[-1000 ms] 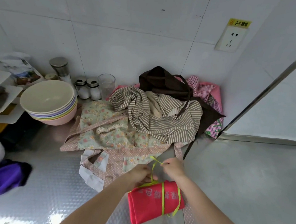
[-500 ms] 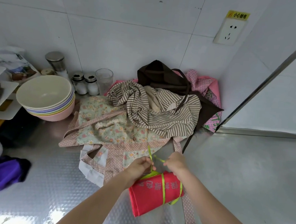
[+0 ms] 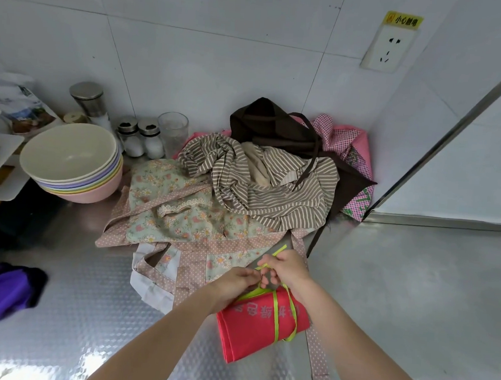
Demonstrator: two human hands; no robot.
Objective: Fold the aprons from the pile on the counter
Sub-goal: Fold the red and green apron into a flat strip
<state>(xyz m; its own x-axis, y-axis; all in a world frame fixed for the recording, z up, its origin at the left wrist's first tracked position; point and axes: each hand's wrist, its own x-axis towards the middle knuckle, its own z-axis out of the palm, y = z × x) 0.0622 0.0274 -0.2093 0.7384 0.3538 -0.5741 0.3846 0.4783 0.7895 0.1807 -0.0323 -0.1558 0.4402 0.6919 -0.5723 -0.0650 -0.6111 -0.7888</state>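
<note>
A white-tiled corner holds a steel table point(image 3: 414, 290) with a socket point(image 3: 386, 48) on the wall above. Nearest, a red apron point(image 3: 251, 326) lies folded into a flat packet, bound round with its green tie point(image 3: 276, 316). Both hands meet just over its far edge: the left hand point(image 3: 234, 283) and right hand point(image 3: 288, 269) each pinch a tie end between curled fingers, evidently knotting it. So the step in hand looks like securing the first fold; next the knot wants pulling snug and the packet set aside. Just beyond lies the floral apron point(image 3: 176, 220), spread loose, then the striped apron point(image 3: 273, 191) crumpled over it, with a brown apron point(image 3: 277, 126) and pink cloth point(image 3: 350, 143) against the wall. To the left stand stacked bowls point(image 3: 70, 162).
</note>
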